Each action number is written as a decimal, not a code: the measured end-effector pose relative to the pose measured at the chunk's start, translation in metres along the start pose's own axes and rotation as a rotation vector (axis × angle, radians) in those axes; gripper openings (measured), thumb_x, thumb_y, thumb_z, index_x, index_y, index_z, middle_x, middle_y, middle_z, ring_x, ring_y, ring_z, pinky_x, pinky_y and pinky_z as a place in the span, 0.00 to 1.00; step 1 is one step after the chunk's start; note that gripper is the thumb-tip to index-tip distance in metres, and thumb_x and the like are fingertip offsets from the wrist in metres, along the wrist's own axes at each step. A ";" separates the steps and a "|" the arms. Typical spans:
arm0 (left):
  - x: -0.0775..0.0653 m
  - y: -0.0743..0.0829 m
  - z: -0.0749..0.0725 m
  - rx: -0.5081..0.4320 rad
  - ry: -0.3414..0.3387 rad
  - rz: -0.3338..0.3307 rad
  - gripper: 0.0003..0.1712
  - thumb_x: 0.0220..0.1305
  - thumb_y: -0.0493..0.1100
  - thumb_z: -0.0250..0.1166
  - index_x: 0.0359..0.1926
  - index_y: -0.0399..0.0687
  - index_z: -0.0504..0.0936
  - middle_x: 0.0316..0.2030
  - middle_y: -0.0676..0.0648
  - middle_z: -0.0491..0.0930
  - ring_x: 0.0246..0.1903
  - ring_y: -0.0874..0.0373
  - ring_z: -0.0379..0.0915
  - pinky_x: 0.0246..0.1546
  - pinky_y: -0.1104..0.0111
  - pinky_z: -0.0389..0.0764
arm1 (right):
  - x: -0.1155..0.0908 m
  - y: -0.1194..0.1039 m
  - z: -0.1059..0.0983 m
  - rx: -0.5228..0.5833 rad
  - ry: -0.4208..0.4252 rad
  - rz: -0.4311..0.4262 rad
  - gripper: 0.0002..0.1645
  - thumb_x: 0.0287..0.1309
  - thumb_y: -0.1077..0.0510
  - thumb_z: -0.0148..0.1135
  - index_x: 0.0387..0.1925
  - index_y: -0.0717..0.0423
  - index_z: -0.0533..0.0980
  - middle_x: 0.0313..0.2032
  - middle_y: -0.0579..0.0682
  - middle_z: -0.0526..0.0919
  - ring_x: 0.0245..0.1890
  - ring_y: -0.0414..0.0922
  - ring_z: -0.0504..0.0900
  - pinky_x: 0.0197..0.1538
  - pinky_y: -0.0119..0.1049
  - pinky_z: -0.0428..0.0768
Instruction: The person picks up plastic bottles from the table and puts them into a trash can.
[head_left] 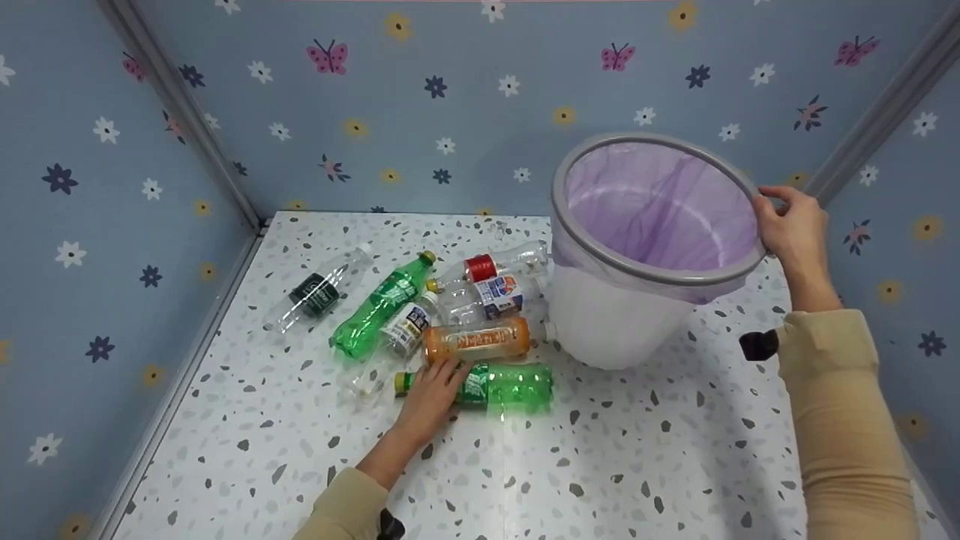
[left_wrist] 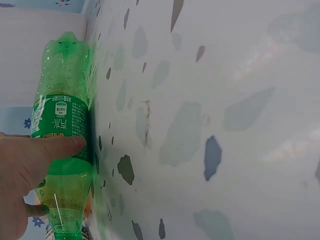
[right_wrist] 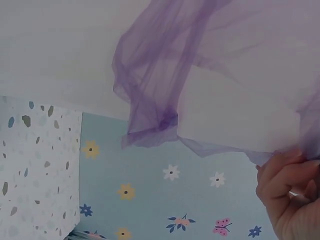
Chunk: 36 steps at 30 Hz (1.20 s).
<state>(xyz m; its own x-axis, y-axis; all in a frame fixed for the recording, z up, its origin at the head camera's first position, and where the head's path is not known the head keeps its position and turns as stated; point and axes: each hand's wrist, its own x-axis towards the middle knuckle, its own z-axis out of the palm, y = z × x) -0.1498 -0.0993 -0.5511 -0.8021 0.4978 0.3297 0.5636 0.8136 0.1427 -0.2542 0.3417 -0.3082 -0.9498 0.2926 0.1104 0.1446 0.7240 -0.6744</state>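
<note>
On the speckled table (head_left: 525, 480), the left hand (head_left: 429, 401) grasps the nearest green bottle (head_left: 525, 386), lying sideways near the bin (head_left: 622, 322); the right hand (head_left: 796, 229) clasps the bin's rim; the step appears to be taking hold; the next move likely requires a firm grip.

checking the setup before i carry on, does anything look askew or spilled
The bin looks askew: its rim slants and its body leans toward the right hand gripping it. I see no spill around the bottles.
</note>
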 end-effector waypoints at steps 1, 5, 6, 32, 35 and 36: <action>0.000 0.000 0.000 0.002 0.004 0.000 0.46 0.35 0.40 0.74 0.59 0.42 0.65 0.56 0.40 0.64 0.55 0.45 0.60 0.50 0.49 0.64 | 0.000 0.000 0.000 0.006 0.001 0.001 0.32 0.62 0.42 0.39 0.61 0.58 0.62 0.42 0.63 0.73 0.21 0.32 0.71 0.22 0.22 0.72; -0.001 0.000 -0.001 0.011 0.005 -0.005 0.45 0.36 0.41 0.74 0.59 0.43 0.65 0.56 0.41 0.65 0.55 0.45 0.60 0.50 0.49 0.64 | 0.000 -0.002 0.003 0.018 0.013 0.003 0.32 0.62 0.43 0.40 0.60 0.58 0.63 0.41 0.63 0.73 0.19 0.31 0.71 0.22 0.22 0.72; -0.002 0.000 -0.001 0.013 0.006 -0.006 0.45 0.36 0.41 0.74 0.59 0.43 0.65 0.56 0.41 0.65 0.55 0.45 0.61 0.50 0.50 0.65 | 0.000 -0.003 0.003 0.023 0.011 0.007 0.32 0.62 0.43 0.40 0.60 0.58 0.63 0.41 0.62 0.73 0.20 0.31 0.71 0.22 0.22 0.72; -0.005 0.016 -0.040 -0.018 0.004 -0.039 0.42 0.41 0.42 0.72 0.59 0.45 0.64 0.56 0.42 0.65 0.54 0.45 0.61 0.47 0.51 0.66 | -0.001 -0.002 0.001 0.010 -0.001 0.023 0.30 0.63 0.44 0.39 0.60 0.58 0.63 0.37 0.58 0.72 0.19 0.31 0.71 0.22 0.23 0.72; -0.004 0.019 -0.047 -0.006 0.011 -0.029 0.42 0.41 0.43 0.72 0.60 0.46 0.64 0.56 0.42 0.65 0.54 0.46 0.61 0.47 0.52 0.66 | -0.001 -0.003 0.001 0.012 -0.010 0.024 0.30 0.63 0.44 0.39 0.60 0.59 0.63 0.38 0.58 0.71 0.21 0.32 0.71 0.23 0.23 0.72; -0.004 0.020 -0.049 0.000 0.016 -0.024 0.42 0.41 0.43 0.72 0.59 0.46 0.65 0.56 0.42 0.65 0.53 0.47 0.62 0.46 0.52 0.66 | -0.001 -0.003 0.001 0.012 -0.012 0.026 0.31 0.63 0.44 0.38 0.60 0.59 0.62 0.39 0.58 0.71 0.21 0.33 0.71 0.23 0.23 0.72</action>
<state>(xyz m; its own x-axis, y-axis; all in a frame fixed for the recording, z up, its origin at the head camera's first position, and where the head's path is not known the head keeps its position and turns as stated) -0.1257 -0.0993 -0.5039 -0.8125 0.4730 0.3407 0.5438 0.8256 0.1506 -0.2539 0.3383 -0.3072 -0.9491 0.3036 0.0842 0.1658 0.7085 -0.6860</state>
